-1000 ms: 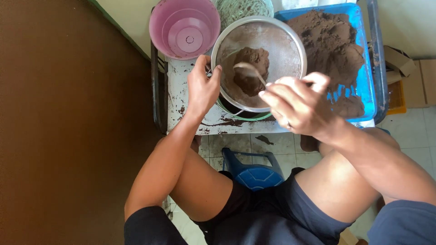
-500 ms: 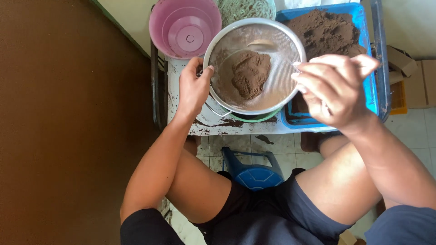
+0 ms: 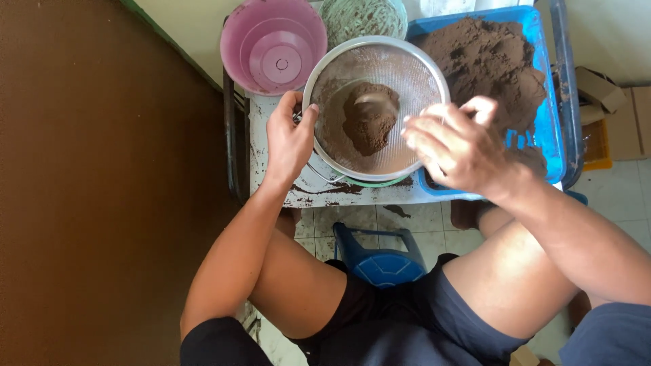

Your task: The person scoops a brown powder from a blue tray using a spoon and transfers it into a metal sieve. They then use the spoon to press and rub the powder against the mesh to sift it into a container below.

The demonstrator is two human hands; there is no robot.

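While it sits over a green-rimmed bowl (image 3: 369, 182) near the front edge of the small white counter (image 3: 271, 183), the round metal sieve (image 3: 375, 108) carries a clump of brown soil (image 3: 368, 125) on its mesh. The left hand (image 3: 290, 139) is clamped on the sieve's left rim, thumb over the edge. The right hand (image 3: 456, 148) is curled shut around the handle of a metal spoon (image 3: 376, 103), whose bowl lies on the soil inside the sieve. The two hands are apart, one on each side of the sieve. Just right of the sieve, a blue tray (image 3: 546, 129) holds a heap of the same brown soil. Behind the sieve stand a pink plastic pot (image 3: 274, 46) and a pale green pot (image 3: 363, 19). Soil crumbs streak the counter's front. Below, between the person's bare knees, a blue plastic stool (image 3: 380, 256) shows on the tiled floor (image 3: 614, 196).
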